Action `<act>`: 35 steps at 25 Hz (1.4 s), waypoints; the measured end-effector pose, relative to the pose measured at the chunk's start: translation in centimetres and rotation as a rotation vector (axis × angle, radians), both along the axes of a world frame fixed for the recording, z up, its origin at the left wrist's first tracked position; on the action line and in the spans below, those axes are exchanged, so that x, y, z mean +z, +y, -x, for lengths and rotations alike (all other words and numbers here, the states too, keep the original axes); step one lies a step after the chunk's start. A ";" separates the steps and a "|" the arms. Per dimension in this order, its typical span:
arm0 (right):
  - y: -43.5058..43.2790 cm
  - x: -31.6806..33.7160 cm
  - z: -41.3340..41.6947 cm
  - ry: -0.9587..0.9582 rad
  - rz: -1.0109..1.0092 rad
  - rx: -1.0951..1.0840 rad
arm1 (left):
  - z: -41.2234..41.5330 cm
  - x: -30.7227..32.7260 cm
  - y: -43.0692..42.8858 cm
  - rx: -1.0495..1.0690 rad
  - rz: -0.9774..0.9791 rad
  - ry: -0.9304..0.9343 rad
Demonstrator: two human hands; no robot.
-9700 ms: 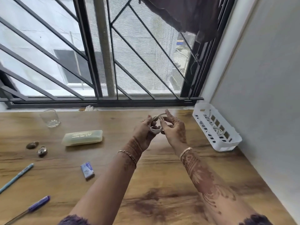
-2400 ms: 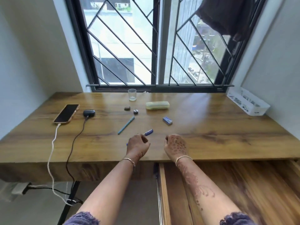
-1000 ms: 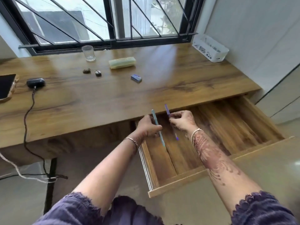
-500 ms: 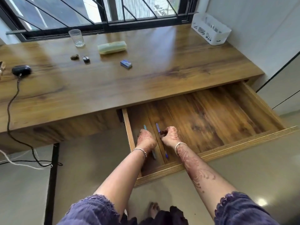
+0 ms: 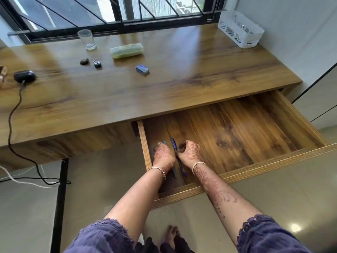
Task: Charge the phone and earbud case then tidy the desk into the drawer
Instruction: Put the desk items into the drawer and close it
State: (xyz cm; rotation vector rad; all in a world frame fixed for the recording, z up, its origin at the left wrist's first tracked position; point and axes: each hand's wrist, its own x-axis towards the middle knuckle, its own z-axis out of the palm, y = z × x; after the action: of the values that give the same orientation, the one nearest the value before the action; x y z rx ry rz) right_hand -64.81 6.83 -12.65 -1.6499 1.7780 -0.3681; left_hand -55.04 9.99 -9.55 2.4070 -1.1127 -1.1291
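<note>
The wooden drawer (image 5: pixel 255 166) under the desk (image 5: pixel 164 88) stands pulled out. Both my hands reach into its left end. My left hand (image 5: pixel 163 155) grips a teal pen (image 5: pixel 164 142), which it mostly hides. My right hand (image 5: pixel 189 152) pinches a purple pen (image 5: pixel 173 144) lying along the drawer floor beside it. The black earbud case (image 5: pixel 24 76) sits at the desk's left with a black cable (image 5: pixel 11 125) plugged in. Only a corner of the phone (image 5: pixel 2 73) shows at the left edge.
On the desk lie a drinking glass (image 5: pixel 87 39), a green oblong case (image 5: pixel 126 50), a small blue box (image 5: pixel 142 69), a brown lump (image 5: pixel 84 61) and a small metallic item (image 5: pixel 97 63). A white basket (image 5: pixel 240 31) stands at the back right. Cables trail over the floor at the left.
Both hands carried the pens from the desk edge down into the drawer's left end. In the last half second they have stayed low there with the pens.
</note>
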 end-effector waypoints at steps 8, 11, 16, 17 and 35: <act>-2.4 6.5 -3.5 -0.115 0.387 -0.127 | -3.4 6.8 -2.5 0.028 0.420 -0.073; -4.4 9.3 -7.1 -0.137 0.468 -0.090 | -7.8 9.6 -4.1 0.097 0.543 -0.059; -8.3 11.1 -13.8 -0.133 0.501 0.007 | -17.3 10.7 -7.4 0.165 0.597 -0.099; -9.3 11.1 -15.6 -0.136 0.504 0.044 | -19.5 10.8 -8.3 0.174 0.603 -0.105; -24.5 7.5 -38.7 -0.002 0.461 0.218 | -41.7 6.6 -23.6 0.172 0.508 -0.282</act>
State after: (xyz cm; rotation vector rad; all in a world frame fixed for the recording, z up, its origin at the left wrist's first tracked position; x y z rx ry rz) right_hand -26.11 -17.67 -5.19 -2.1347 1.5654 -0.7185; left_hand -13.33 -13.65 -3.00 2.2301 -1.0843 -0.3940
